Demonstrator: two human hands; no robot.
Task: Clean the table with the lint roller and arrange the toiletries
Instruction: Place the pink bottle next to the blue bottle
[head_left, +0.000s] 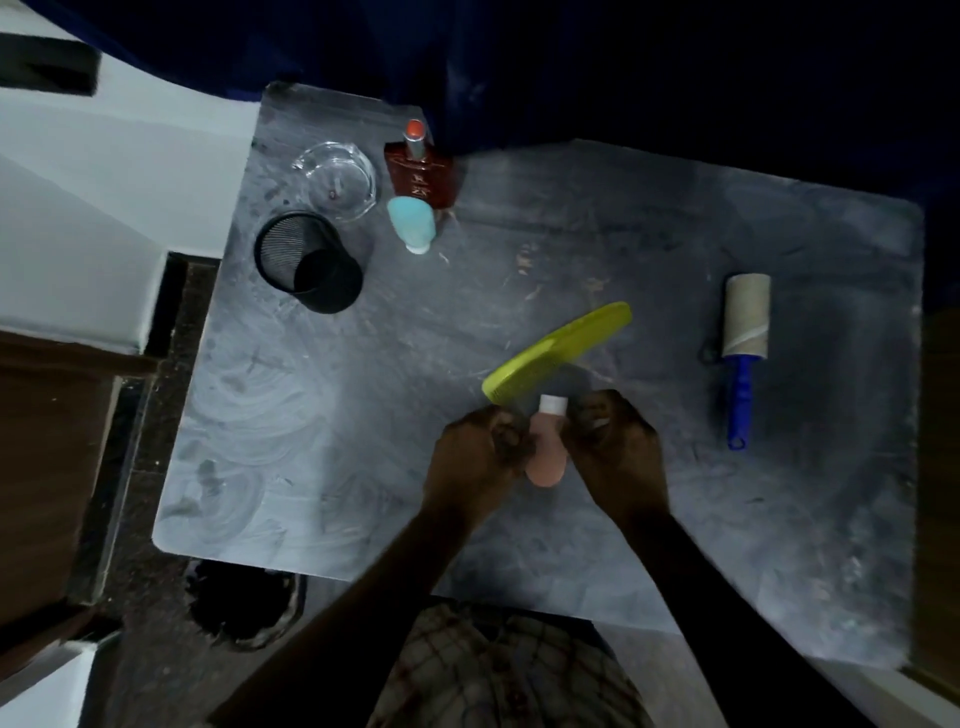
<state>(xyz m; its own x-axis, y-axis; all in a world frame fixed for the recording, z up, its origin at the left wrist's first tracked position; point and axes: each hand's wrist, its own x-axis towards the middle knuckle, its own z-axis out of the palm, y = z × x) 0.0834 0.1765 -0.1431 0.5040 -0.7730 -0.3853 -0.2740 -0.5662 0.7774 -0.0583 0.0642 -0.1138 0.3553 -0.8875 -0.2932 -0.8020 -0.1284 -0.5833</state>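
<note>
A yellow-green comb (558, 351) is lifted at an angle over the middle of the grey table (363, 415), its near end in my left hand (478, 457). A small pink bottle with a white cap (546, 447) lies between my hands. My right hand (615, 447) is curled beside it, touching its right side; whether it grips the bottle is unclear. The lint roller (744, 332), with a blue handle, lies flat at the right, apart from both hands. At the back left stand a brown bottle with an orange cap (418, 174) and a light-blue bottle (413, 223).
A black mesh cup (306, 265) and a clear glass bowl (337, 179) stand at the table's back left corner. Dark blue fabric (623, 67) borders the far edge. Scratches and specks mark the table's middle. A white ledge (104, 182) lies to the left.
</note>
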